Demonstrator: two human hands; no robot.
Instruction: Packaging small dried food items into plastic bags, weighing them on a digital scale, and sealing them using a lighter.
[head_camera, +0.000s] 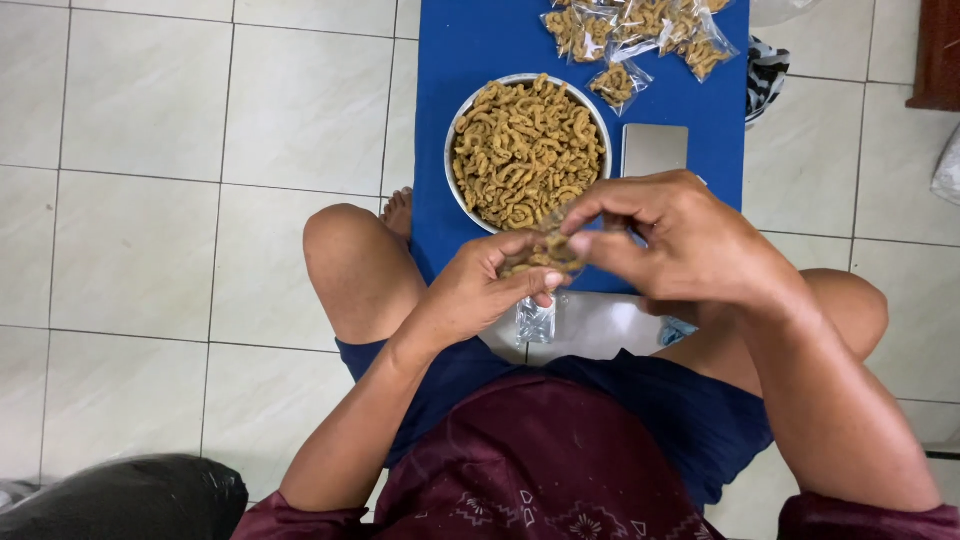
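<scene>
Head view: your left hand (480, 290) and right hand (665, 235) both pinch a snack bag (545, 252) over the blue mat (470, 60), near the bowl (527, 150); white tile floor (150, 200) around.

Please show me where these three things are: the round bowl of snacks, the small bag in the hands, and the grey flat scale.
round bowl (455, 150): head view, left metal rim.
small bag (540, 255): head view, snack-filled middle.
grey flat scale (655, 150): head view, top plate centre.
</scene>
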